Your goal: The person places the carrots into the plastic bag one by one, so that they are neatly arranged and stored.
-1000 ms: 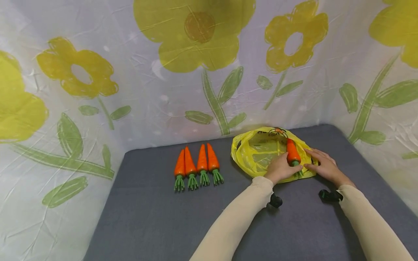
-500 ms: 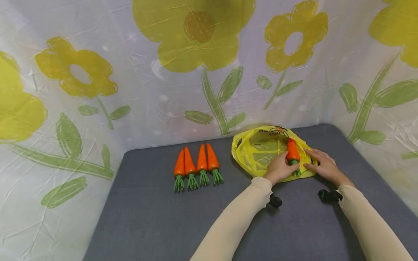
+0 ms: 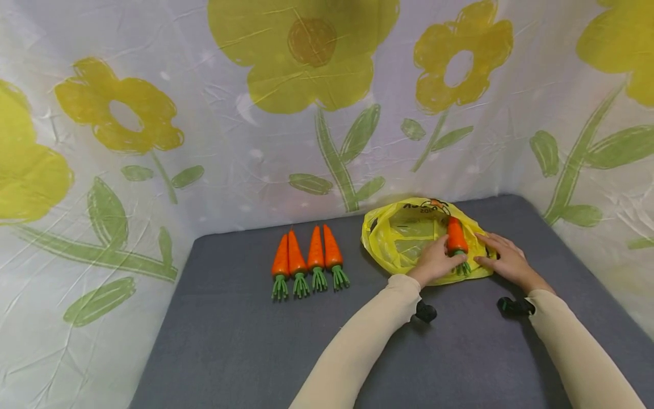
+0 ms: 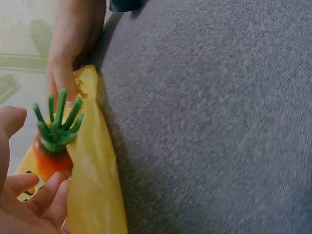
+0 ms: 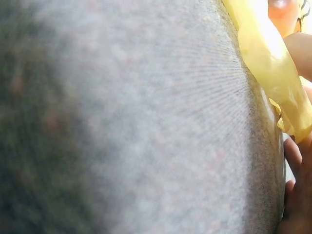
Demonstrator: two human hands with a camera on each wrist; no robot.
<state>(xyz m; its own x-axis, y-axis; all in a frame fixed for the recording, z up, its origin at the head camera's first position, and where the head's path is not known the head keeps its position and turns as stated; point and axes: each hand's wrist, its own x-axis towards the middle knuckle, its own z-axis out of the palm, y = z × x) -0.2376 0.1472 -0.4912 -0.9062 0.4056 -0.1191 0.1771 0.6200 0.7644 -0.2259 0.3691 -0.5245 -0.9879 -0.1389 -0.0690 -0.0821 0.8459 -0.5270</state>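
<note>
In the head view a yellow plastic bag (image 3: 380,247) lies with its mouth spread at the right back of the table. An orange toy carrot (image 3: 456,236) with green stems is inside its right part, stems toward the person. My left hand (image 3: 433,263) reaches over the bag's front rim beside this carrot. In the left wrist view its fingers (image 4: 51,197) touch the carrot's underside, while the thumb (image 4: 12,122) stands apart from it. The right hand (image 3: 511,264) holds the bag's right rim between thumb and fingers; the bag hides part of that grip in the right wrist view.
Several more toy carrots (image 3: 307,258) lie in a row left of the bag, stems toward the person. The grey table (image 3: 245,352) meets a flower-printed curtain (image 3: 245,187) at the back and sides.
The left hand has loosened from the carrot's stem end and drawn slightly left and toward the person. The carrot has shifted slightly left inside the bag. The right hand has hardly moved.
</note>
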